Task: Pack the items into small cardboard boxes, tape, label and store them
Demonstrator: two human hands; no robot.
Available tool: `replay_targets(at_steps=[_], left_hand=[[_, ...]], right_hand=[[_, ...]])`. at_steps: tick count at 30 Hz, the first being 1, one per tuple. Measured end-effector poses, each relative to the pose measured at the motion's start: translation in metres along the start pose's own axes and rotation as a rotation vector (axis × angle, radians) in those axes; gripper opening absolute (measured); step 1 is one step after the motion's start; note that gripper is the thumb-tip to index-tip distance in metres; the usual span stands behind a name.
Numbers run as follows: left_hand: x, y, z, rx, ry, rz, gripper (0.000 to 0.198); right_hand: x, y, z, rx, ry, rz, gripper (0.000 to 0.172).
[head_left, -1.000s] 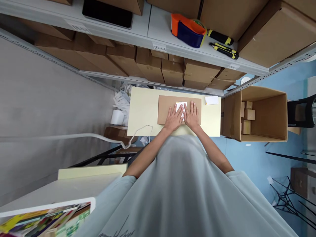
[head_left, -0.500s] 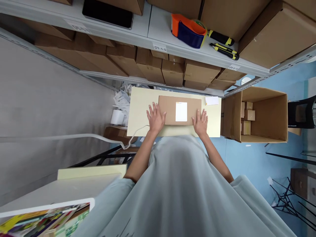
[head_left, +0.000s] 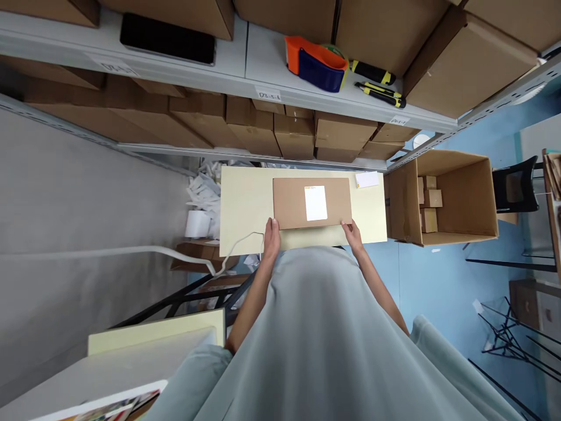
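Observation:
A flat brown cardboard box (head_left: 289, 204) with a white label (head_left: 316, 203) lies on the pale yellow table (head_left: 245, 199) in front of me. At its near left corner, my left hand (head_left: 272, 238) is closed, with the fingers together along the edge. My right hand (head_left: 352, 235) grips the near right corner, its thumb on top and its fingers along the side. The undersides of both grips are hidden. Beyond the box's far right corner lies a small stack of white labels (head_left: 367, 179).
A shelf (head_left: 272, 93) above the table holds boxes, a tape dispenser (head_left: 316, 65), cutters (head_left: 380, 93) and a black phone-like slab (head_left: 168, 38). To the right stands an open carton (head_left: 460, 196) with several small boxes inside. A white cable (head_left: 153, 249) crosses at left.
My hands have moved from lying spread at the box's two sides down to its near corners, where they now hold it. The view has shifted slightly.

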State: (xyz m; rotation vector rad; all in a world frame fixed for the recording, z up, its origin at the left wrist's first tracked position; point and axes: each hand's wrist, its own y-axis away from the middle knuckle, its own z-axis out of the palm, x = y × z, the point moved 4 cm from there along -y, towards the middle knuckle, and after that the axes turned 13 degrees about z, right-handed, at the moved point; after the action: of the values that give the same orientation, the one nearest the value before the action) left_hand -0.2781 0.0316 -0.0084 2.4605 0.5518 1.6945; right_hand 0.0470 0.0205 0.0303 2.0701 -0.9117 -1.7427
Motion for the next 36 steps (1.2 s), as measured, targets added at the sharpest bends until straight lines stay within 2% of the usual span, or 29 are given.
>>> replay_targets(at_steps=[4, 10, 15, 19, 24, 29, 32, 36], left_hand=[[0.023, 0.003, 0.003, -0.077, 0.085, 0.131, 0.085], [0.035, 0.004, -0.023, -0.121, 0.16, 0.1, 0.078], [0.059, 0.009, -0.045, -0.1, 0.123, 0.17, 0.078], [0.083, 0.018, -0.042, -0.143, 0.139, 0.224, 0.073], [0.106, 0.031, -0.025, -0.227, 0.165, 0.268, 0.065], [0.14, 0.065, 0.004, -0.266, 0.167, 0.392, 0.065], [0.157, 0.098, 0.033, -0.269, 0.173, 0.463, 0.068], [0.17, 0.153, 0.088, -0.296, 0.196, 0.505, 0.07]], right_hand=[[-0.006, 0.007, 0.004, 0.022, -0.028, 0.009, 0.086], [-0.028, 0.034, 0.011, 0.015, 0.018, -0.024, 0.086], [-0.052, 0.078, 0.013, 0.08, 0.039, -0.075, 0.081], [-0.057, 0.125, 0.0, 0.253, 0.027, -0.082, 0.081], [-0.042, 0.175, -0.023, 0.396, -0.069, -0.07, 0.083], [-0.015, 0.204, -0.066, 0.473, -0.184, -0.106, 0.081], [0.007, 0.219, -0.103, 0.513, -0.24, -0.123, 0.079], [0.044, 0.247, -0.163, 0.575, -0.306, -0.15, 0.076]])
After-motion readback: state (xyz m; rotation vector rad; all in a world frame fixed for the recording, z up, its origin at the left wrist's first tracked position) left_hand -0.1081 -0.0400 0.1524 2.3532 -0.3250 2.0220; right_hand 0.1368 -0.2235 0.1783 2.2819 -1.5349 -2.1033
